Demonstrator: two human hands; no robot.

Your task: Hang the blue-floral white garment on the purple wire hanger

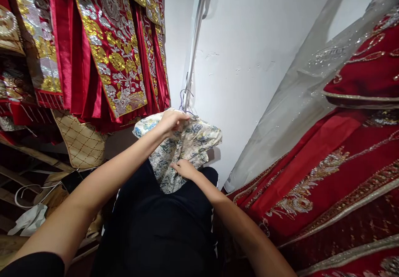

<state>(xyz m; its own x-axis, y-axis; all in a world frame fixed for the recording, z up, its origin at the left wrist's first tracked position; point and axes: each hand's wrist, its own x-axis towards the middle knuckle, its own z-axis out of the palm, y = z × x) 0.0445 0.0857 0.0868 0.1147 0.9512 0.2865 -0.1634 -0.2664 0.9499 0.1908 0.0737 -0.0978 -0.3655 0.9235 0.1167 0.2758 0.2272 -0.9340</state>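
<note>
- Left grip (173, 121): fingers curled closed on the neck of a flowered shirt (199, 139); whether they also hold the hanger (181, 98), cannot tell.
- Right grip (184, 169): thumb and finger pinched on the shirt's front, near its midline, below the left grip.
- Shirt: hangs between and around both grips, lower edge in front of dark clothing (156, 223).
- Handling (judged): light, soft, limp; little risk of breaking, creases easily. Best hold: neck or shoulder above, front edge below.
- Cloth: cream with blue and grey flowers, finely crinkled; short, flared sleeves.
- Hanger: thin, with a curved hook, just above the left grip, beside a metal pole (195, 40).
- Up and left of the left grip: red dress (112, 40), satin-like folds, gold and silver sequins.
- Right of the right grip: red gown (311, 177), beaded; see-through sheet (280, 115) beside it, plastic or netting unclear.
</note>
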